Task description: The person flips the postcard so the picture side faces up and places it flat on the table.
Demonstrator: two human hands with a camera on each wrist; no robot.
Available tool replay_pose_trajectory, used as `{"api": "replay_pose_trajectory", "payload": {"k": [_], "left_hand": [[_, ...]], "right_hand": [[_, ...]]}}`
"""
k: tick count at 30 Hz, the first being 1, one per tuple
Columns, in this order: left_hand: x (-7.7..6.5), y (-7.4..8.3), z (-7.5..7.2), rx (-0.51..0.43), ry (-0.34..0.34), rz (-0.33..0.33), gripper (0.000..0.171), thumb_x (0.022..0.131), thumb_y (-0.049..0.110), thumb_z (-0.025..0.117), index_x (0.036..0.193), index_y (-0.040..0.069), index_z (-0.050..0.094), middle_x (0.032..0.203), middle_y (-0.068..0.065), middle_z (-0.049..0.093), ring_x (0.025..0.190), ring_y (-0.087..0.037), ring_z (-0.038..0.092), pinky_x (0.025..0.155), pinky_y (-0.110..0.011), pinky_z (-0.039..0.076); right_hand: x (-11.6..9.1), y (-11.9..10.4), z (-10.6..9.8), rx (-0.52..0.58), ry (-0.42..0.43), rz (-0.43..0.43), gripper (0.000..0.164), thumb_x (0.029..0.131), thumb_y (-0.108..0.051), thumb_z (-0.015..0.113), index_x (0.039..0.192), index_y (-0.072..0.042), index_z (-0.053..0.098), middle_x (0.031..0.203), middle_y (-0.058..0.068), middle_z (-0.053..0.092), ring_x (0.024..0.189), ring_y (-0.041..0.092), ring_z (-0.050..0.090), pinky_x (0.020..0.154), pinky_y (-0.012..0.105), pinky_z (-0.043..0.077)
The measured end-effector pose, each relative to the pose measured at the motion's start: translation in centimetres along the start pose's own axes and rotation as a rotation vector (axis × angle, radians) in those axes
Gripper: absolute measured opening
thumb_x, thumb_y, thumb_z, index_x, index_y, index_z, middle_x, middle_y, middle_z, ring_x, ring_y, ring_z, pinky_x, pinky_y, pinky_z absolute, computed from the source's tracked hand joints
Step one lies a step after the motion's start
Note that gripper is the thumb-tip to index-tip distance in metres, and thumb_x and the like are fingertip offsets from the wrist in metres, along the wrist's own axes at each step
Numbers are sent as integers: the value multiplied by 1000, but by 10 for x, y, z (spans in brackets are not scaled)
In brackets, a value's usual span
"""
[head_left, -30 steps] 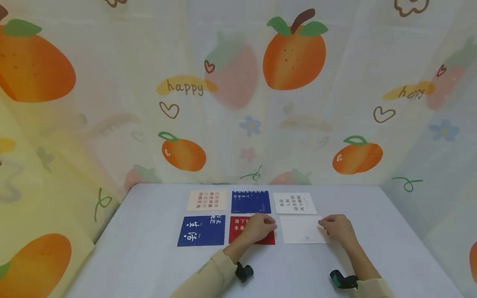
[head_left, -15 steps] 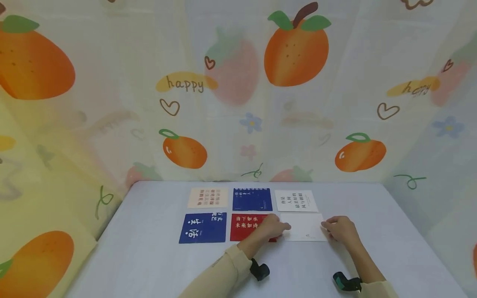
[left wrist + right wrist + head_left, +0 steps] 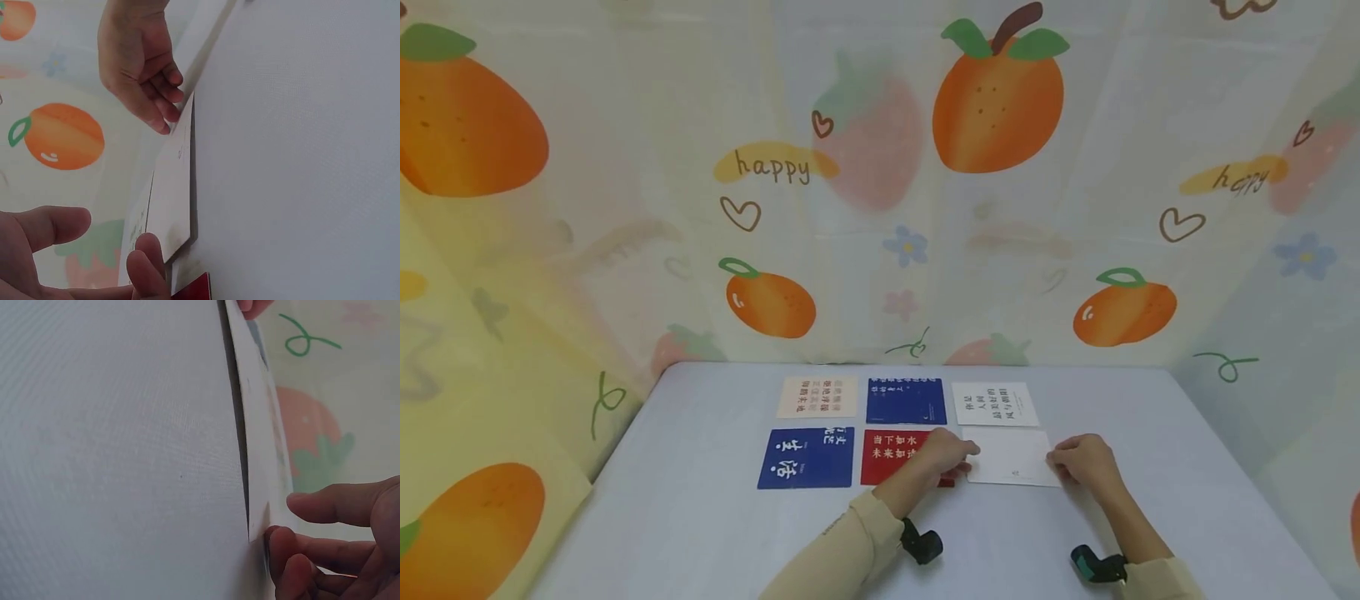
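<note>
A white card [image 3: 1011, 458] with a small grey mark lies at the right end of the near row on the table. At its left edge is my left hand [image 3: 942, 457], passing over a red card [image 3: 880, 458] with white characters. In the left wrist view, the thumb [image 3: 69, 225] stands apart from the fingers [image 3: 147, 262], whose tips are right at the white card's corner. My right hand [image 3: 1086, 463] is at the card's right edge. The right wrist view shows its fingertips [image 3: 282, 544] by the card's corner and the thumb [image 3: 325, 503] spaced above them.
Left of the red card lies a blue card [image 3: 807, 458] with large white characters. Behind are a cream card [image 3: 817, 397], another blue card [image 3: 907, 402] and a white printed card [image 3: 995, 404]. A fruit-patterned curtain [image 3: 865, 292] borders the white table [image 3: 715, 533].
My left hand has moved right, from over the red card to the white card's left edge. The right hand has stayed at the right edge. The head view has shifted slightly.
</note>
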State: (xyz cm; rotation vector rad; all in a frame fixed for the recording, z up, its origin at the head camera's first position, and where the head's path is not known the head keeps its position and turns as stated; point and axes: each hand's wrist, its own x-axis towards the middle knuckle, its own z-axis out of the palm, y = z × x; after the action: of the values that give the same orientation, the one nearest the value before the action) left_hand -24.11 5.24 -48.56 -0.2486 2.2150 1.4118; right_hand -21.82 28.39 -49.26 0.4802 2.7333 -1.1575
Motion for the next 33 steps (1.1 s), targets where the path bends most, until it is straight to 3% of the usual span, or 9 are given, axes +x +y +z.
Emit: {"api": "replay_pose_trajectory", "payload": {"k": [7, 10, 14, 17, 24, 33], "left_hand": [[-1, 0, -7, -37, -21, 44, 17, 87, 20, 69, 88, 3, 70, 71, -6, 64, 63, -15, 56, 58, -22, 44], [-2, -2, -10, -22, -37, 87, 23, 88, 17, 67, 104, 1, 70, 72, -5, 62, 64, -14, 54, 59, -23, 43], [-1, -6, -11, 44, -37, 167, 44, 88, 12, 66, 129, 1, 60, 75, -6, 64, 65, -14, 58, 60, -24, 47], [1, -8, -10, 77, -30, 193, 51, 87, 9, 66, 136, 3, 54, 72, -8, 67, 62, -15, 62, 57, -22, 48], [6, -10, -7, 66, -17, 180, 44, 87, 2, 66, 129, -4, 58, 66, -7, 66, 56, -12, 62, 49, -17, 44], [4, -11, -7, 30, -42, 187, 36, 87, 1, 65, 122, -6, 60, 68, -7, 68, 55, -11, 61, 49, -17, 44]], "right_hand": [[3, -2, 2, -2, -7, -3, 25, 83, -8, 64, 95, 13, 67, 64, 6, 63, 59, 16, 56, 53, 27, 46], [2, -3, 3, 7, -13, 4, 24, 83, -8, 64, 95, 13, 67, 64, 7, 63, 59, 16, 56, 53, 27, 46], [2, -5, 6, 26, -17, 11, 24, 84, -7, 64, 95, 14, 67, 65, 7, 64, 60, 16, 56, 54, 27, 46], [2, -5, 8, 32, -12, 10, 23, 84, -7, 64, 95, 13, 67, 65, 7, 63, 60, 16, 56, 54, 26, 46], [4, -3, 9, 34, -14, 23, 23, 85, -8, 64, 95, 12, 68, 65, 7, 63, 61, 16, 56, 54, 26, 45], [4, 2, 5, 62, -6, 11, 21, 84, -8, 64, 91, 12, 68, 64, 6, 63, 59, 15, 56, 54, 27, 47]]}}
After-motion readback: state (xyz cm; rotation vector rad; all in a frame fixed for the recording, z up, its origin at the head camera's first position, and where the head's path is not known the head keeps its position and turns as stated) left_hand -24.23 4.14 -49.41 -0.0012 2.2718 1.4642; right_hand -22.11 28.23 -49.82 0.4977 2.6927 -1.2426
